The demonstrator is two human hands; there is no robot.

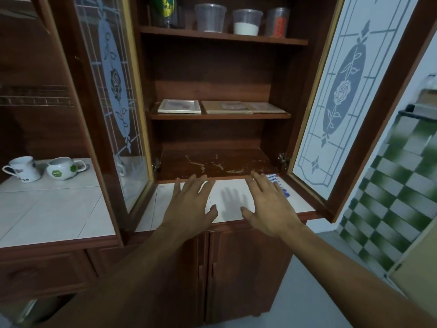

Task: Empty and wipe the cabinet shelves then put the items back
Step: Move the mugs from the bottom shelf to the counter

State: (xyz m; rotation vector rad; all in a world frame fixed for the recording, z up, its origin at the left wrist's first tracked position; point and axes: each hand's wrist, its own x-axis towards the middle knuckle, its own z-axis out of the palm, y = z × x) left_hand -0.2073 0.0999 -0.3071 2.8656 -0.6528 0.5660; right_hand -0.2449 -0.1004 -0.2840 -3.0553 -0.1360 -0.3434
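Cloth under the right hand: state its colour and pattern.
Cloth: white with blue markings, seen in the head view.

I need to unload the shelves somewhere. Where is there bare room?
The tiled counter is bare in front of the two mugs. The bottom shelf is bare. The top shelf is crowded with containers; frames fill the middle shelf.

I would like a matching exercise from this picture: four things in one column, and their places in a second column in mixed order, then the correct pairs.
Things:
1. white picture frame
2. container with white powder
3. two mugs
4. blue and white cloth

Places:
A. top shelf
B. tiled counter, left of the open door
C. middle shelf, left end
D. counter, partly under the right hand

Pairs: 1-C, 2-A, 3-B, 4-D
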